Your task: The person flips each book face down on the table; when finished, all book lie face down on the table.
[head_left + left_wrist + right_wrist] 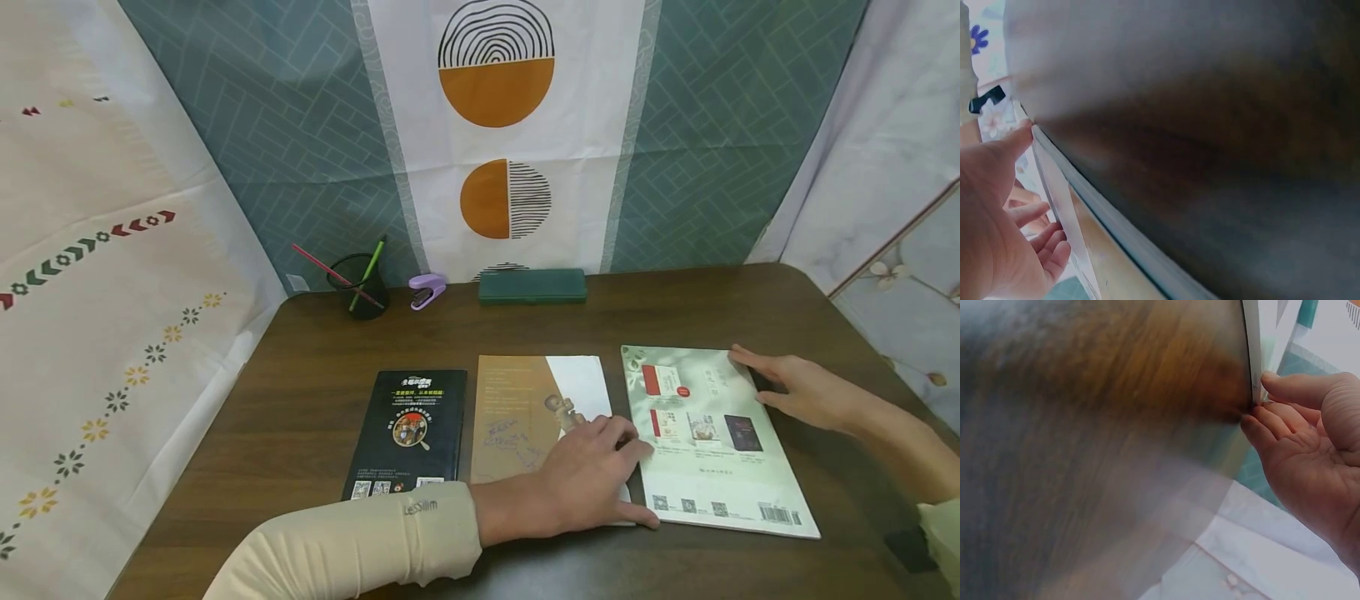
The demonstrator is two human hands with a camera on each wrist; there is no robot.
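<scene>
A pale green book (712, 467) lies back cover up on the table's right side, with small book pictures and a barcode. My left hand (585, 475) reaches over the lower right part of a tan and white book (510, 417). Its fingertips and thumb are right at the green book's left edge. At that book's upper right edge is my right hand (813, 387), its fingers mostly straight near the corner. The right wrist view shows the right thumb (1300, 387) and fingertips close to the book's edge. Further left lies a black book (408, 450), partly behind the left sleeve.
Along the back of the brown wooden table (322, 350) stand a black mesh pen cup (367, 304) with pens, a purple stapler (427, 290) and a dark green case (532, 287). A patterned cloth (300, 108) hangs behind the table.
</scene>
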